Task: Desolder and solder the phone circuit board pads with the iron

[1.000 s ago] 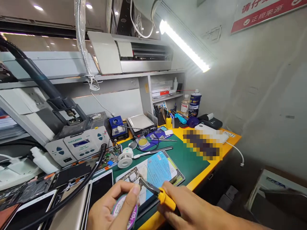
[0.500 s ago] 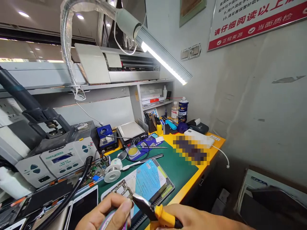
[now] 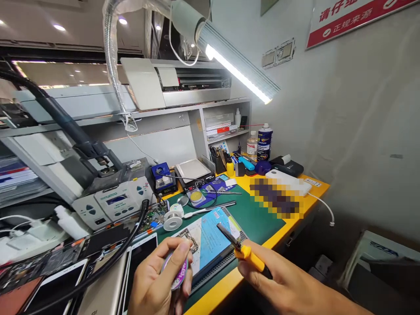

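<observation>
Evidently, both hands are occupied, one with a tool and one with a reel. The left hand (image 3: 157, 278) has its grip closed around a purple-labelled reel (image 3: 179, 276), with the thumb laid across the top, probably to stop it turning. The reel stands roughly on edge above the near side of the tabletop (image 3: 223, 288), its printed face turned towards the pliers and the wearer; being round, it shows no clear long axis.

The right hand (image 3: 275, 273) has its grip wrapped around the yellow handles of the pliers (image 3: 244, 253), well back from the nose, which likely leaves the metal end free. Their long axis slants from the handles, low and near the palm, up to the nose, which points away and to the left over the box (image 3: 213, 229). Whether the nose is parted is too small to tell.

Behind the left fingertips, a circuit board (image 3: 190, 238) lies flat on that box, perhaps put there for a raised, firm bed; I cannot tell whether the fingers touch it. A lit lamp (image 3: 241, 72) slants overhead, presumably to brighten this area.
</observation>
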### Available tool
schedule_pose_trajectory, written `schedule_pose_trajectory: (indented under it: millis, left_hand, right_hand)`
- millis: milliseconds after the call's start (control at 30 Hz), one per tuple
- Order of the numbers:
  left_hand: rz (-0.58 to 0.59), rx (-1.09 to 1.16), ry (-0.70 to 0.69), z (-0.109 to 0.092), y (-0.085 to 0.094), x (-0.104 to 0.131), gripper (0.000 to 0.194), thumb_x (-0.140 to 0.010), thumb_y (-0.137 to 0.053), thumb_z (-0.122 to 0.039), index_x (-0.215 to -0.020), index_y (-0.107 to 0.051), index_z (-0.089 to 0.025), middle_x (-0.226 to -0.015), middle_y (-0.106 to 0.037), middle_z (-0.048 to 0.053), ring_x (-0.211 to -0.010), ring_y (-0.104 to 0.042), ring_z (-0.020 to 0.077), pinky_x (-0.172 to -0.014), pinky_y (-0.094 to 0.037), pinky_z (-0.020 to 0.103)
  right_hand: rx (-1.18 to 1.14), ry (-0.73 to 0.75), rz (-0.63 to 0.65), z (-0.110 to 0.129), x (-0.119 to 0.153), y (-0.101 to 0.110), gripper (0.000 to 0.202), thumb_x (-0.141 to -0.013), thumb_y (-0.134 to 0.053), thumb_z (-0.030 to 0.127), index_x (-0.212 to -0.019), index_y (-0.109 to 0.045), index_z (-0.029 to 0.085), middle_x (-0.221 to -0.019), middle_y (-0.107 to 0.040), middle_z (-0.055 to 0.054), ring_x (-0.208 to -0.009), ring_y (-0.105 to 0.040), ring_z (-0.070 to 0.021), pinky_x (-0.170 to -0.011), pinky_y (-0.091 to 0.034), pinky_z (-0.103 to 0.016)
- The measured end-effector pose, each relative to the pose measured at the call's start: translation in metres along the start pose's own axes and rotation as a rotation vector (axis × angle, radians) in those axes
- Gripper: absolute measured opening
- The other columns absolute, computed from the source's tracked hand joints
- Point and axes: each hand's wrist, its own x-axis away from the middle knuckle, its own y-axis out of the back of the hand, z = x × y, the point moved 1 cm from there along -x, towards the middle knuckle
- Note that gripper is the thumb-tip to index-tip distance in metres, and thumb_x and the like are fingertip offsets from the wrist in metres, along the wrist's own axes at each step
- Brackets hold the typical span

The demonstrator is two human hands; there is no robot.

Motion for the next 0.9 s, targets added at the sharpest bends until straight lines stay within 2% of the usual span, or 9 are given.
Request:
schedule_pose_trajectory:
  millis: [167,300,367,467,567,700,900]
  left_hand:
    - [0.074,0.141,0.046,0.001,0.000,0.001,0.046,-0.083,-0.085,-0.063,-0.082,-0.067,-0.020,-0.049,-0.054,-0.005,-0.037,-0.033,0.0031,-0.033,-0.025,0.010]
    - [0.131,0.286,0.080,0.003,0.010,0.001,0.036,-0.086,-0.087,-0.049,-0.089,-0.066,-0.020,-0.071,-0.065,-0.004,-0.041,-0.038,0.0025,-0.032,-0.033,0.012]
    - [0.180,0.338,0.092,0.006,0.016,0.001,0.034,-0.084,-0.090,-0.041,-0.096,-0.068,-0.018,-0.073,-0.063,-0.006,-0.042,-0.038,0.0019,-0.032,-0.032,0.011]
    - [0.279,0.380,0.124,0.012,0.026,0.001,0.026,-0.093,-0.082,-0.034,-0.106,-0.070,-0.015,-0.068,-0.057,-0.009,-0.041,-0.037,0.0013,-0.032,-0.028,0.011]
    - [0.379,0.389,0.175,0.019,0.037,0.000,0.018,-0.104,-0.072,-0.033,-0.103,-0.070,-0.015,-0.068,-0.058,-0.009,-0.040,-0.037,0.0012,-0.033,-0.027,0.013]
    - [0.496,0.378,0.198,0.027,0.052,-0.001,0.021,-0.104,-0.072,-0.033,-0.094,-0.069,-0.014,-0.068,-0.060,-0.009,-0.042,-0.043,0.0024,-0.036,-0.034,0.014]
    - [0.592,0.367,0.194,0.038,0.066,-0.003,0.020,-0.104,-0.072,-0.033,-0.095,-0.070,-0.014,-0.072,-0.064,-0.007,-0.047,-0.052,0.0049,-0.043,-0.045,0.017]
  right_hand:
    - [-0.048,-0.082,0.048,0.000,-0.010,-0.010,0.043,-0.104,-0.050,0.063,-0.095,-0.062,0.022,-0.094,-0.068,-0.004,-0.090,-0.061,-0.0226,-0.086,-0.056,-0.032]
    - [0.009,-0.103,0.090,-0.003,-0.017,-0.021,0.039,-0.103,-0.054,0.060,-0.095,-0.066,0.023,-0.091,-0.069,-0.003,-0.086,-0.061,-0.0219,-0.083,-0.057,-0.029]
    - [0.047,-0.111,0.137,-0.001,-0.017,-0.026,0.036,-0.104,-0.055,0.057,-0.096,-0.067,0.023,-0.092,-0.071,-0.003,-0.086,-0.062,-0.0217,-0.082,-0.057,-0.028]
    - [0.096,-0.127,0.238,0.004,-0.017,-0.031,0.034,-0.103,-0.056,0.054,-0.100,-0.070,0.023,-0.093,-0.073,-0.003,-0.086,-0.065,-0.0219,-0.080,-0.057,-0.026]
    - [0.127,-0.134,0.323,0.009,-0.018,-0.032,0.033,-0.101,-0.059,0.054,-0.098,-0.072,0.024,-0.091,-0.074,-0.003,-0.087,-0.067,-0.0230,-0.078,-0.057,-0.025]
    - [0.120,-0.154,0.404,0.013,-0.019,-0.030,0.035,-0.100,-0.062,0.056,-0.100,-0.075,0.024,-0.101,-0.078,-0.004,-0.094,-0.069,-0.0248,-0.083,-0.057,-0.025]
    - [0.039,-0.214,0.489,0.009,-0.022,-0.031,0.047,-0.098,-0.062,0.067,-0.109,-0.078,0.025,-0.111,-0.077,-0.005,-0.104,-0.069,-0.0272,-0.091,-0.056,-0.029]
